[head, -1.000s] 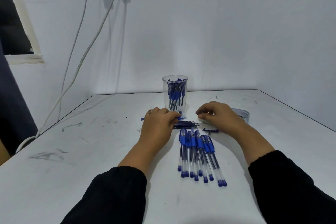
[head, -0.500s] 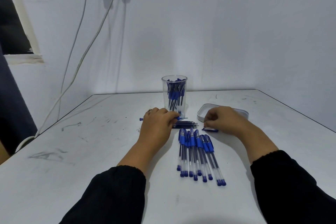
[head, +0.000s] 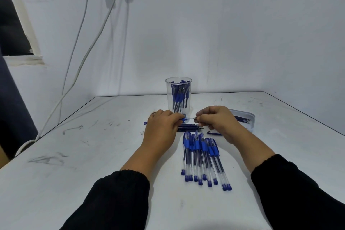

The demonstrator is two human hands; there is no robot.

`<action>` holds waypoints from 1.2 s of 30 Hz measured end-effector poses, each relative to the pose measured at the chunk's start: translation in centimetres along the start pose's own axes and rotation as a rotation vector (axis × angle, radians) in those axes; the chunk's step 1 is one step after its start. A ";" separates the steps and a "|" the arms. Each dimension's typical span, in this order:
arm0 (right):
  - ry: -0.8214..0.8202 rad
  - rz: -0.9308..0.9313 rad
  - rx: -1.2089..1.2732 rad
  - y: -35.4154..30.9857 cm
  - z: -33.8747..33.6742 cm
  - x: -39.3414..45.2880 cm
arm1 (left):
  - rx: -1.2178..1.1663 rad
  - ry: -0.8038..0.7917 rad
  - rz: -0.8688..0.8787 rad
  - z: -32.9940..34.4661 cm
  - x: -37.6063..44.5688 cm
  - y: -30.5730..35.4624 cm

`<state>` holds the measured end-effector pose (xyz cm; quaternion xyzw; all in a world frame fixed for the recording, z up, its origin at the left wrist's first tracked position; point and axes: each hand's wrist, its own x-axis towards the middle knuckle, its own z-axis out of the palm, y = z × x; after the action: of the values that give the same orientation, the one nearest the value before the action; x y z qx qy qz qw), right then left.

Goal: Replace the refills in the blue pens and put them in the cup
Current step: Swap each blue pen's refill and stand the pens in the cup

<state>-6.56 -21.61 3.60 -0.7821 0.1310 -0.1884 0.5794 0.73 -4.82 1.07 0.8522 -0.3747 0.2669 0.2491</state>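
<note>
My left hand (head: 161,129) grips a blue pen barrel (head: 145,123) lying sideways, its blue end poking out on the left. My right hand (head: 216,122) pinches a thin refill (head: 190,118) whose other end meets the barrel's blue grip at my left fingertips. Just behind both hands stands a clear cup (head: 178,97) holding several blue pens. A row of several capped blue pens (head: 202,158) lies on the table in front of my hands. Loose refills (head: 188,128) lie between the hands and that row.
A white tray (head: 246,117) with more refills sits right of my right hand. A loose blue pen cap (head: 212,133) lies under that hand. White cables (head: 87,52) hang down the wall at the left. The table's left edge runs diagonally near them.
My right hand moved left from the tray and cap toward my left hand, and now holds a refill against the pen barrel. The left hand stayed in place.
</note>
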 end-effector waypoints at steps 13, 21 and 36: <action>-0.061 0.013 -0.117 -0.1 0.8 -0.3 | -0.040 0.071 0.074 0.5 0.1 0.1; -0.064 0.001 -0.102 -0.2 0.8 -0.5 | -0.047 0.086 0.106 0.5 0.0 0.1; -0.133 0.023 -0.074 -0.3 0.8 -0.5 | -0.051 0.101 0.116 0.5 0.0 0.1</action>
<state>-6.65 -20.64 3.63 -0.8121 0.1080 -0.1244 0.5598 0.84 -5.20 0.70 0.8080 -0.4171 0.3137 0.2735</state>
